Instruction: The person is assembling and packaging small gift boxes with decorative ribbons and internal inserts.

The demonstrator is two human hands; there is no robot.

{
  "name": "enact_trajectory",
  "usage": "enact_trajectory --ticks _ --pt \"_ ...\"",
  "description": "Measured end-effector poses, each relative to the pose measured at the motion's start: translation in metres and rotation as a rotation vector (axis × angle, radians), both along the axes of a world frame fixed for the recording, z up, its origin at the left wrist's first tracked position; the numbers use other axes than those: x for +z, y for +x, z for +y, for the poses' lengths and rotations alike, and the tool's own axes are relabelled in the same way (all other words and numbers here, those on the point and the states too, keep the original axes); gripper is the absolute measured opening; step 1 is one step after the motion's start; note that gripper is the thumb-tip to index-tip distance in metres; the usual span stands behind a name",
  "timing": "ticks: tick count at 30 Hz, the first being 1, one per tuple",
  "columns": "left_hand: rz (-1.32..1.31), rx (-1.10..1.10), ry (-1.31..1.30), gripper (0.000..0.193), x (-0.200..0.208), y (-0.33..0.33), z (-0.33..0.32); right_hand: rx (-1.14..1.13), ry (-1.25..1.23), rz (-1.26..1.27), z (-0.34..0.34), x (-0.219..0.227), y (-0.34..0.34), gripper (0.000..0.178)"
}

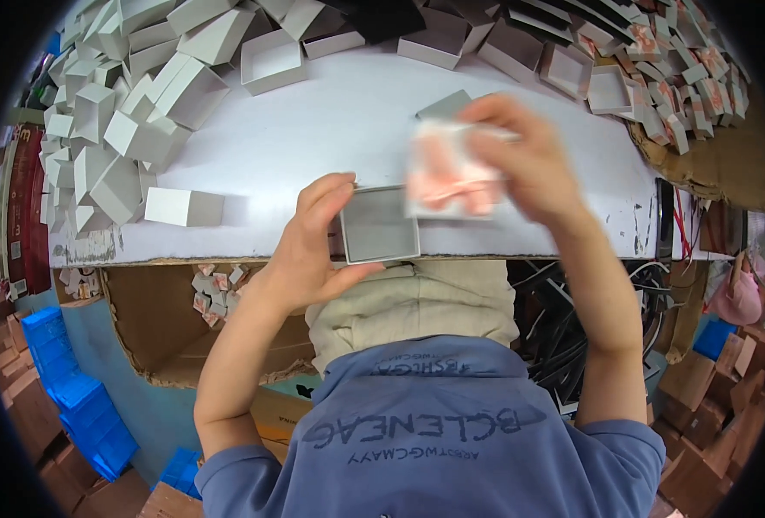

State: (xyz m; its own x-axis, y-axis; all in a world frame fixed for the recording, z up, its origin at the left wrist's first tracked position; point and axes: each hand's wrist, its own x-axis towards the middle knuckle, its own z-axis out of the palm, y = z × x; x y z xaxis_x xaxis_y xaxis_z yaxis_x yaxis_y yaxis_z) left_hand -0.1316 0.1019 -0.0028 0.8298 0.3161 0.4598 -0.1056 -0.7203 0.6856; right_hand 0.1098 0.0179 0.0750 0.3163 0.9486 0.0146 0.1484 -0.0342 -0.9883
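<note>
At the table's front edge my left hand [306, 246] grips a small open-topped box [381, 226] by its left side, thumb at the near side and fingers at the far corner. The box's grey inside faces up, and nothing shows in it. Just beyond it to the right, my right hand [534, 164] pinches a white and pink patterned piece [453, 168], which looks like a box lid but is smeared by motion. Its near left part overlaps the box's right edge in the picture; whether they touch I cannot tell. Behind that piece lies a flat grey piece [444, 104], partly hidden.
White boxes [123, 138] heap up at the left and back, one white box [184, 207] apart from them. Pink-patterned boxes [689, 69] crowd the back right. Below the table stand a cardboard carton [167, 337] with small boxes, black cables [572, 345] and blue crates [80, 388].
</note>
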Motion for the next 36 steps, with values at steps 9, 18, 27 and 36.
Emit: enact_trajectory --ticks 9,18,27,36 --pt "0.120 -0.029 -0.006 0.089 0.016 0.025 0.001 0.199 0.136 -0.682 -0.006 -0.036 -0.046 0.031" --pt "0.133 0.096 0.512 0.059 0.007 0.002 -0.007 0.303 -0.075 -0.680 -0.010 -0.046 -0.053 0.035" --pt "0.585 0.703 -0.067 0.058 0.076 -0.131 -0.024 0.048 0.017 -1.290 0.019 -0.025 0.008 0.035" --pt "0.465 0.514 0.542 0.061 0.049 -0.083 0.059 0.080 -0.167 -1.251 0.020 -0.024 0.013 0.021"
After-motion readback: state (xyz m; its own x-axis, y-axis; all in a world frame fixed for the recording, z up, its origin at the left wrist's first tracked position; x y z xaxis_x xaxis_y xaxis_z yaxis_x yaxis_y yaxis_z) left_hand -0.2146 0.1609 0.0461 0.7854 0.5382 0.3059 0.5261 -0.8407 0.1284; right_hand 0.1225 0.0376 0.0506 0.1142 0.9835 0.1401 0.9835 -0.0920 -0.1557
